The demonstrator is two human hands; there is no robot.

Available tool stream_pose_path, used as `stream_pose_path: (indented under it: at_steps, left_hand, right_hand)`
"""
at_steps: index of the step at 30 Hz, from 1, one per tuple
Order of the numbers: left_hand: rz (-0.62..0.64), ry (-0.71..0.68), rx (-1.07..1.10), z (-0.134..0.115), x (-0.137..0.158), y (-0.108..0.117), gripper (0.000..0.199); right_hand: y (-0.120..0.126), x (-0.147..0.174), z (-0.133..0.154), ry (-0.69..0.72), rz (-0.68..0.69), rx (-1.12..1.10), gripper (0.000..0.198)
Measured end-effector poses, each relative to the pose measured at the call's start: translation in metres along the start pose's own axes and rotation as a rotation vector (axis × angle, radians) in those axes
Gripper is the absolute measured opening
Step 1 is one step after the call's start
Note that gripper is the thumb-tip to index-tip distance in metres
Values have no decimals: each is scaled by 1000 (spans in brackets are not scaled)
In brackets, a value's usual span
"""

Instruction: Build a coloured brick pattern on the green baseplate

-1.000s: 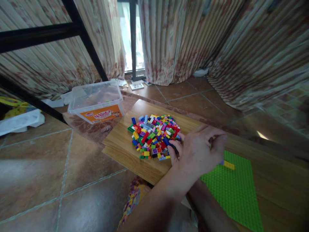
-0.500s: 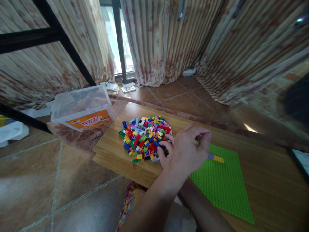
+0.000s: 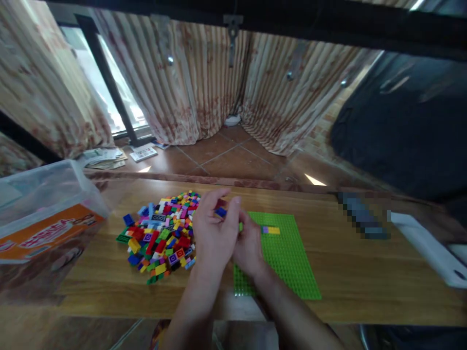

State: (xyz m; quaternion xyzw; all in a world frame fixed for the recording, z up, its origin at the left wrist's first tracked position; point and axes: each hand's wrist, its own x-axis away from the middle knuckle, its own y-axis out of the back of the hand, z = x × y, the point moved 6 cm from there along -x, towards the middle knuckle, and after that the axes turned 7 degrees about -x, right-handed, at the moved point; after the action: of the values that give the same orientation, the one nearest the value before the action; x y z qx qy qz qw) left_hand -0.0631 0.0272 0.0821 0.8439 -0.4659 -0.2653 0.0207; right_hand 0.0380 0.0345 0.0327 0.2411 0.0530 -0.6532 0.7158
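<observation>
My left hand [image 3: 215, 231] is curled at the right side of the pile of toy building bricks [image 3: 160, 238]. A blue brick [image 3: 221, 212] shows between its thumb and index finger. Pressed close behind that thumb is my right hand [image 3: 248, 248], over the left edge of the green baseplate [image 3: 284, 262]. Its fingers are bent and partly hidden by the left hand. A small lime-green piece [image 3: 241, 227] peeks out where the hands meet; which hand grips it I cannot tell. A short row of yellow and purple bricks [image 3: 272, 230] sits on the baseplate's upper part.
A clear plastic box [image 3: 51, 194] with an orange label stands left of the wooden table [image 3: 350, 272]. At the right lie a pixelated dark object [image 3: 361, 214] and a long white item [image 3: 426, 248]. Papers [image 3: 102, 158] lie on the floor beyond, before striped curtains [image 3: 204, 87].
The view has swung to the right. My forearms have uncrossed: my right hand has left the brick pile, and both hands now meet between the pile and the baseplate.
</observation>
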Motion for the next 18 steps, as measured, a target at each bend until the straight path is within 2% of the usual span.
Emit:
stream_pose_path:
  at_steps: [4, 8, 14, 18]
  left_hand:
    - [141, 129, -86, 18, -1, -15, 32]
    - [396, 180, 63, 18, 8, -43, 32]
    - [446, 305, 224, 15, 16, -65, 31]
    - [476, 313, 292, 12, 21, -75, 29]
  right_hand:
    - [36, -5, -2, 28, -142, 49, 16]
    - [57, -4, 1, 75, -105, 141, 17]
    - [86, -3, -4, 24, -75, 128, 17]
    - [100, -5, -8, 18, -23, 98, 21]
